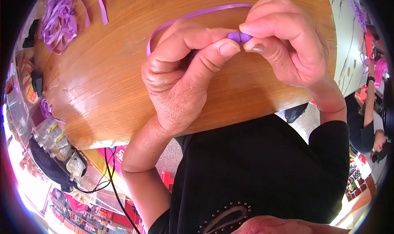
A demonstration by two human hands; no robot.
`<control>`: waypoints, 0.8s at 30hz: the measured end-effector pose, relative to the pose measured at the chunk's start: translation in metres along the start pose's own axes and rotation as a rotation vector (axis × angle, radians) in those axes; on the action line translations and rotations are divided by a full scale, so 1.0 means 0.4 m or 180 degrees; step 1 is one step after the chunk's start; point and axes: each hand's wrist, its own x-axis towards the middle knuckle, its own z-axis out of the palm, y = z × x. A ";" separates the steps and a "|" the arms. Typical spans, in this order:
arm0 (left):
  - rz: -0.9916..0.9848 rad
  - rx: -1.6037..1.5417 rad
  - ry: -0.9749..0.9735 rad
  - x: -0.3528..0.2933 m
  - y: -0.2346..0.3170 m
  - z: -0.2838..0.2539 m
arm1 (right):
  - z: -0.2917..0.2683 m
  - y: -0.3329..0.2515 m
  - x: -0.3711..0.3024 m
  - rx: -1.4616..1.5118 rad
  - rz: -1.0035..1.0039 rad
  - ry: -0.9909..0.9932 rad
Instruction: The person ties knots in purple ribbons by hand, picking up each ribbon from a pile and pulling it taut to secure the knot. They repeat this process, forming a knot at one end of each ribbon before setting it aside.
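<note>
Between my two hands, above the wooden table, a small folded or knotted bit of purple ribbon shows at the fingertips. My left hand pinches its left end between thumb and index finger. On the other end, the thumb and index finger of my right hand close in the same way. A loose length of purple ribbon arcs over the table behind my left hand, from beside its knuckles to behind my right fingers. My curled fingers hide part of the ribbon.
The wooden table has a curved edge. A heap of purple ribbons lies at its far left, with a single strip beside it. Black cables hang off the near left edge. Another person is at the far right by a white surface.
</note>
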 end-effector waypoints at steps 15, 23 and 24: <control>0.0412 0.0190 -0.0127 -0.005 0.010 0.007 | 0.023 -0.015 -0.027 0.0574 0.0053 0.0199; 0.0549 0.0427 -0.0060 -0.012 0.012 0.011 | 0.035 -0.033 -0.026 0.1182 0.0481 0.0250; 0.0578 0.0420 -0.0035 -0.013 0.012 0.013 | 0.035 -0.033 -0.026 0.1203 0.0505 0.0230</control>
